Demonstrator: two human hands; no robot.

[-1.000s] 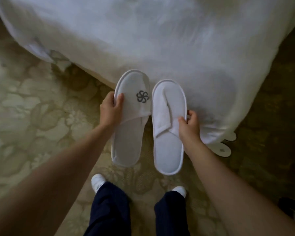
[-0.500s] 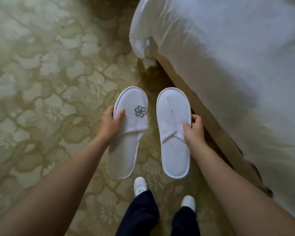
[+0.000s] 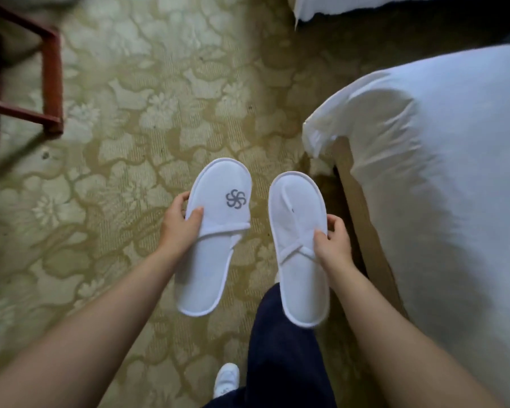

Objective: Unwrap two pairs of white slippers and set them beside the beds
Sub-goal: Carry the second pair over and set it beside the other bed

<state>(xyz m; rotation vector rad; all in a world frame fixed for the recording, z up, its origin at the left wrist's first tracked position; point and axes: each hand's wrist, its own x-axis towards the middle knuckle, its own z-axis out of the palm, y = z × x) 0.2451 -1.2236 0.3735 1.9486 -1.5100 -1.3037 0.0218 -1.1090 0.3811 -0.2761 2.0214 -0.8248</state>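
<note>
I hold one white slipper in each hand, above the carpet, toes pointing away from me. My left hand point(image 3: 180, 228) grips the left edge of the slipper with the grey swirl logo point(image 3: 215, 245). My right hand point(image 3: 333, 245) pinches the right edge of the second slipper point(image 3: 298, 254), whose strap lies twisted across its sole. The nearer bed point(image 3: 442, 178), covered in white linen, fills the right side, its corner just beyond the second slipper. No wrapping shows on either slipper.
Patterned beige-green carpet point(image 3: 147, 119) covers the floor. A dark red wooden furniture leg point(image 3: 52, 81) stands at the upper left. A second white bed's corner point(image 3: 315, 7) shows at the top right. My dark trousers point(image 3: 280, 354) and a white shoe point(image 3: 226, 378) are below.
My view has swung left away from the bed, which slid from the top of the view to the right side. Both slippers stay gripped in my hands as before.
</note>
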